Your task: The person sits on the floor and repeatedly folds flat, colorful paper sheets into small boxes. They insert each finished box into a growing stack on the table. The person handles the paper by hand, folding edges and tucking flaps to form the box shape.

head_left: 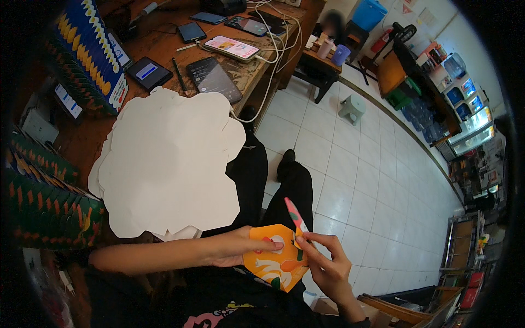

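Above my lap, my left hand (238, 249) grips an orange printed paper piece (268, 269) by its left side, thumb on top. It has angular edges and a pattern in white, green and red. At its right edge, my right hand (332, 268) pinches a narrow part between thumb and fingers. A pink and green strip (292, 212) sticks up from that pinch; whether it is a folded flap of the same paper I cannot tell. Left of my knees lies a thick stack of white sheets (169, 158) with scalloped edges, blank side up.
Several phones (214, 76) and white cables lie on the worn wooden table (164, 46). Rows of folded printed paper pieces (49, 205) stand at the left, beside a tall blue and yellow stack (90, 49). A grey stool (351, 108) stands on the tiled floor; a person sits farther back.
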Motion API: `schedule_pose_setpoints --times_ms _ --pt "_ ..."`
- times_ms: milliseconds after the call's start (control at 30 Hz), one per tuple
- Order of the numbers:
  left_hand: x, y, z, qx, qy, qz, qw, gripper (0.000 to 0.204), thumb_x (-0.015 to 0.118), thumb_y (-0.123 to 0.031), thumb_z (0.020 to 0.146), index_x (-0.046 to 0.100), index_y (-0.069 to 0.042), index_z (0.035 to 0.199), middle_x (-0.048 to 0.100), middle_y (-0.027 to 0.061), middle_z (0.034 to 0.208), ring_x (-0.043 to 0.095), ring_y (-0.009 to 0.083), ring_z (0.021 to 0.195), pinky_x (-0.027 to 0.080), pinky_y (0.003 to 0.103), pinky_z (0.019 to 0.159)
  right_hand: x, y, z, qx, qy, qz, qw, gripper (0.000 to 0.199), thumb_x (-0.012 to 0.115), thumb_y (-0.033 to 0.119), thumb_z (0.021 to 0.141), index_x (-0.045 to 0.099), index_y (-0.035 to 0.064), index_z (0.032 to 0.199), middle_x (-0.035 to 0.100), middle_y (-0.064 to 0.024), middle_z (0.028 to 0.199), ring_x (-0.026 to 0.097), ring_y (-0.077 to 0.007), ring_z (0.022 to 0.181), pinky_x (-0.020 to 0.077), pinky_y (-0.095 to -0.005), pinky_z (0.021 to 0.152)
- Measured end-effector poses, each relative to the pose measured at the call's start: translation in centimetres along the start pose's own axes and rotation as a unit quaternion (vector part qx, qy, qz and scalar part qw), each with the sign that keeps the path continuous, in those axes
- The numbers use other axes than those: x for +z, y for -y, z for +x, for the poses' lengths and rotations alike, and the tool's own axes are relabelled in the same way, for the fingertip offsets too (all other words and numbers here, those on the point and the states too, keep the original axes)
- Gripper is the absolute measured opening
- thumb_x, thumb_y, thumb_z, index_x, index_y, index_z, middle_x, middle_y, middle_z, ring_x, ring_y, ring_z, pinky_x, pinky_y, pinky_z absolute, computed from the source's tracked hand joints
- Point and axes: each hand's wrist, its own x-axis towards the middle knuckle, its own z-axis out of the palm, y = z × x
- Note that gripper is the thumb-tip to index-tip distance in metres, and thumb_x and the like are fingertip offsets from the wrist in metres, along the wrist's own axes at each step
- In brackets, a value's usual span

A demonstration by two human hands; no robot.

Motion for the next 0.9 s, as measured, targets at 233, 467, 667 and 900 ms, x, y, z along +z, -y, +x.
schedule_pose_setpoints --times_ms 233,467,667,900 --pt "-0.1 -0.1 0.0 0.024 0.009 0.033 0.999 0.051 0.067 -0.028 0.081 0.045 0.003 0.116 0.054 0.0118 0.109 0.057 0.0173 0.103 0.051 0.028 0.083 -0.9 -1.0 0.9 -0.102 0.099 -0.017 0.99 0.043 0.06 -0.004 0.075 0.054 0.0011 0.117 0.055 -0.0178 0.112 0.056 -0.0298 0.107 0.0522 -0.0377 0.083" --pt "-0.2 0.2 0.3 0.027 0.014 0.075 0.997 0.044 0.065 -0.025 0.084 0.047 0.004 0.112 0.056 0.01 0.105 0.059 0.0156 0.097 0.052 0.028 0.081 -1.3 -0.6 0.4 0.196 0.217 0.104 0.951 0.047 0.059 0.018 0.085 0.041 0.0004 0.126 0.05 -0.0212 0.118 0.062 -0.0215 0.081 0.0521 -0.029 0.07" --pt "0.0 -0.3 -0.2 0.021 -0.021 0.079 0.996 0.045 0.066 -0.025 0.082 0.048 0.003 0.112 0.056 0.0089 0.104 0.059 0.0149 0.097 0.052 0.027 0.081 -0.8 -1.9 0.4 0.084 0.182 0.08 0.976 0.042 0.059 0.013 0.085 0.044 -0.0006 0.122 0.046 -0.0196 0.121 0.058 -0.0212 0.096 0.0498 -0.0301 0.077" --pt "0.5 0.3 0.0 -0.003 0.046 0.103 0.994 0.046 0.064 -0.032 0.084 0.052 0.002 0.111 0.057 0.0076 0.099 0.058 0.0135 0.091 0.05 0.024 0.075 -1.2 -2.2 -0.3 0.15 0.116 0.456 0.87 0.04 0.062 -0.004 0.078 0.043 0.0046 0.112 0.045 -0.0115 0.113 0.037 -0.0221 0.125 0.0281 -0.0381 0.106"
